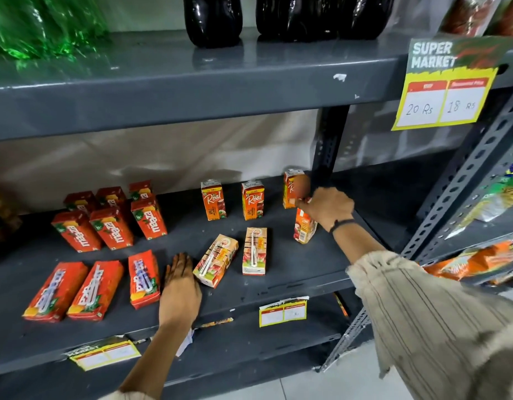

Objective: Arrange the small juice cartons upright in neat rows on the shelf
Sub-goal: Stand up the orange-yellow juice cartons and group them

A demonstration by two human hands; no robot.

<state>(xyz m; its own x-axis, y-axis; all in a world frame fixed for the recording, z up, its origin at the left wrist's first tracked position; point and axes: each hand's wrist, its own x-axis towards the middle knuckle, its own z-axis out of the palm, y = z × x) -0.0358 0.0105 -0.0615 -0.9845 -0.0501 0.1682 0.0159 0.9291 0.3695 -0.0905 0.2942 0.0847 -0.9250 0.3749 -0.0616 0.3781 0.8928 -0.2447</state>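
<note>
Orange apple cartons: two stand at 12 o'clock on the grey shelf [292,281], two lie flat [254,251] at 6. Our right hand [327,207] pinches a tilted carton [305,226] at 2, probably squaring it into the row. Left hand [179,284] rests spread, bracing.

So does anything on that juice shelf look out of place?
Yes. Two Real cartons lie flat near the shelf's front edge, straws up, the left one skewed. Three red cartons at front left also lie flat. The right hand grips a tilted Real carton. Price labels on the shelf edge look torn.
</note>
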